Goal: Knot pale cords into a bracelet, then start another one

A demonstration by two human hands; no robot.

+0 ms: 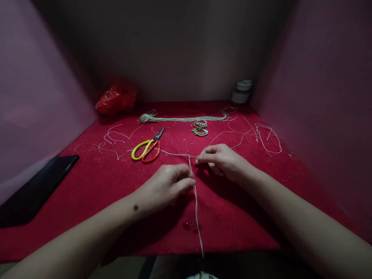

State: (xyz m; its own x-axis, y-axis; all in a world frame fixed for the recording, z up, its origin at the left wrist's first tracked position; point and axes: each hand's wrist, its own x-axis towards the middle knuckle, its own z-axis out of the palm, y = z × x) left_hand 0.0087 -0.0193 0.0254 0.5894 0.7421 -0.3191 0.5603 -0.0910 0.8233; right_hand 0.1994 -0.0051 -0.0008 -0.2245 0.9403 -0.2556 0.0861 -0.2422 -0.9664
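Pale cords run from a small pin-like point on the red cloth down over the table's front edge. My left hand is closed beside them, with thumb and fingertips meeting at the cords. My right hand pinches a thin orange-brown cord just right of the upper end. A whitish cord stretches left from that same spot, toward the scissors with one yellow and one red handle.
Behind lie a long bundle of greenish cords and braided loops. Loose threads spread on both sides. A red plastic bag, white container and black flat object stand around the red cloth.
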